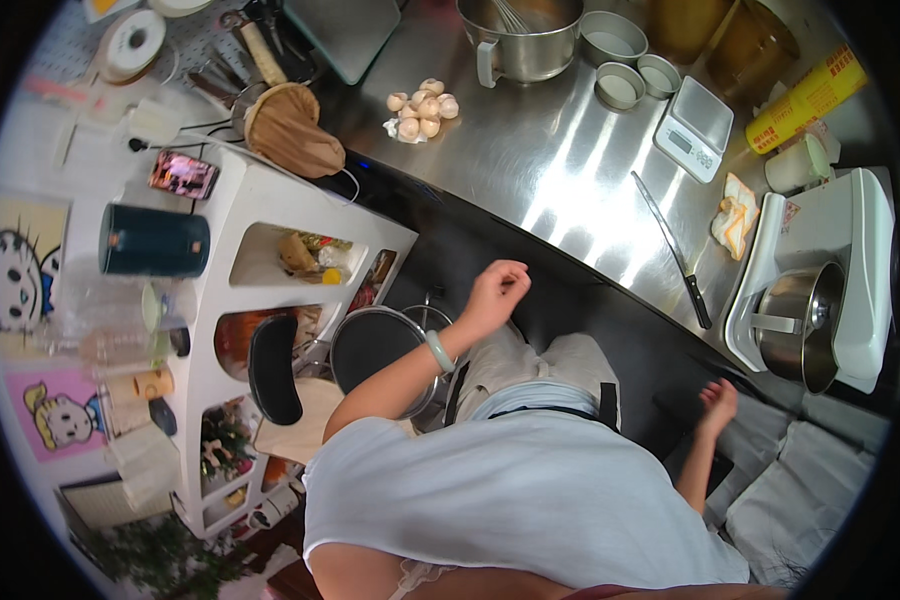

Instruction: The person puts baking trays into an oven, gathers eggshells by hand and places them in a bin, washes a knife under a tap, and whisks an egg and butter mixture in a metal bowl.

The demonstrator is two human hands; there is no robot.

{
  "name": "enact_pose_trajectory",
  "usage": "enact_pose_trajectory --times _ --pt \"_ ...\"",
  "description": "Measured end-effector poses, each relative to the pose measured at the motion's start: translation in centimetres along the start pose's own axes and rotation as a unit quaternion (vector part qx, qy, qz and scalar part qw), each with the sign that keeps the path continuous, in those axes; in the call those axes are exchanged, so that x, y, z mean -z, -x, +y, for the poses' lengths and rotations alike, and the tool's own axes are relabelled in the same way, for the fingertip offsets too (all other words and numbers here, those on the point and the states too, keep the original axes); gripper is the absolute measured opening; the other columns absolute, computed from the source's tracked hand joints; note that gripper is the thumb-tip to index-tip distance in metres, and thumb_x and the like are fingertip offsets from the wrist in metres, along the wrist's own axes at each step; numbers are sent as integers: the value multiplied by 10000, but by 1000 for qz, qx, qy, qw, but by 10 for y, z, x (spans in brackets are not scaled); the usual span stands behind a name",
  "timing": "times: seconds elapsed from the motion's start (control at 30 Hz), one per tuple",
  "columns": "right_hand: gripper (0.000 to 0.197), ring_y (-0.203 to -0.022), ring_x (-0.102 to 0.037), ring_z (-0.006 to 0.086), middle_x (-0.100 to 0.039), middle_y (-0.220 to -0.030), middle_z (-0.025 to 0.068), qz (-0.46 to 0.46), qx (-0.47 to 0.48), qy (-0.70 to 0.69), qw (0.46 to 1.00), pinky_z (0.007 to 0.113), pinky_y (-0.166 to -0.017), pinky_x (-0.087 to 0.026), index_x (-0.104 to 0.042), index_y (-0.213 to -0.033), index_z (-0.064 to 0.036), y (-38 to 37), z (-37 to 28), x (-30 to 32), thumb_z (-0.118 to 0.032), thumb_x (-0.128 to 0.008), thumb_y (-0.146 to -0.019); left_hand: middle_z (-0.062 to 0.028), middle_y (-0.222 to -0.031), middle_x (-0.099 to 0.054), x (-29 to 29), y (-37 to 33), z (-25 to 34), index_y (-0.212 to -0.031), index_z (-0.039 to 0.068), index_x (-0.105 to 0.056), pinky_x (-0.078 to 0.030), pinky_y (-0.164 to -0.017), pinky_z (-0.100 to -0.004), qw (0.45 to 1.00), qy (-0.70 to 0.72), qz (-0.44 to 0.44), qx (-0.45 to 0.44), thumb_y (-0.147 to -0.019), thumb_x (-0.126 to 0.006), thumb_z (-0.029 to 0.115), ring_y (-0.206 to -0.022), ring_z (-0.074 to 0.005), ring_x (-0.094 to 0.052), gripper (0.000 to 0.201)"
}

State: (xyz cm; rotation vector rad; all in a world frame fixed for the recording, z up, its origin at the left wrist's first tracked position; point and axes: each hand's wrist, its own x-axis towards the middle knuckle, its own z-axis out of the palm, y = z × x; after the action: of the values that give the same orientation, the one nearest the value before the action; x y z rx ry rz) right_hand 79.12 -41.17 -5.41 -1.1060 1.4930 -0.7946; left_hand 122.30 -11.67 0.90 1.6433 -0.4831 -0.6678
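Observation:
My left hand (500, 293), with a pale bangle on the wrist, hangs in the air in front of the steel counter (555, 165). Its fingers are curled in and nothing shows in them. My right hand (717, 405) is low at my right side, near the stand mixer (865, 290) and its steel bowl (815, 345). Its fingers are loosely bent and apart, with nothing visible in them. A long knife with a black handle (696, 302) lies on the counter by its front edge. Beside it is a crumpled white and orange piece (735, 217) that I cannot identify.
Eggshells (425, 110) lie heaped on the counter, near a steel mixing bowl (530, 58) with a whisk (510, 16). Round tins (615, 38), a white scale (692, 130) and a yellow box (808, 98) stand farther right. A white shelf (315, 210) and a round dark-topped stool (375, 350) are at left.

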Motion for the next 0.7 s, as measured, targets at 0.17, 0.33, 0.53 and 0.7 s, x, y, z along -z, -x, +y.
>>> enact_pose_trajectory --times 0.17,0.33,0.53,0.7 --pt "152 -620 -536 85 -577 -752 32 -298 17 109 948 214 -561 -445 -560 -954 -20 102 -39 -161 -151 -498 -911 -63 -951 -599 53 -58 -5 -901 -9 -590 -466 -656 -221 998 13 53 -14 -845 -597 83 -743 -91 -568 108" --pt "147 -668 -519 70 -573 -764 20 -409 48 180 894 215 -606 -441 -555 -970 -2 104 -69 -255 -123 -529 -890 -8 -735 -568 109 -118 5 -831 11 -571 -437 -615 -212 983 -46 169 -46 -847 -596 92 -659 -66 -525 86" --pt "174 -668 -513 81 -574 -743 29 -449 74 247 856 229 -587 -428 -570 -967 11 68 -80 -326 -131 -555 -867 -33 -701 -562 183 -203 2 -783 -3 -597 -426 -569 -230 942 -163 284 -67 -828 -602 92 -581 -88 -498 106" --pt "178 -652 -513 95 -585 -754 40 -474 78 287 828 245 -593 -434 -578 -967 4 63 -104 -365 -142 -545 -871 -61 -696 -553 215 -259 6 -776 -13 -600 -445 -576 -254 922 -257 278 -84 -798 -612 71 -574 -121 -527 87"
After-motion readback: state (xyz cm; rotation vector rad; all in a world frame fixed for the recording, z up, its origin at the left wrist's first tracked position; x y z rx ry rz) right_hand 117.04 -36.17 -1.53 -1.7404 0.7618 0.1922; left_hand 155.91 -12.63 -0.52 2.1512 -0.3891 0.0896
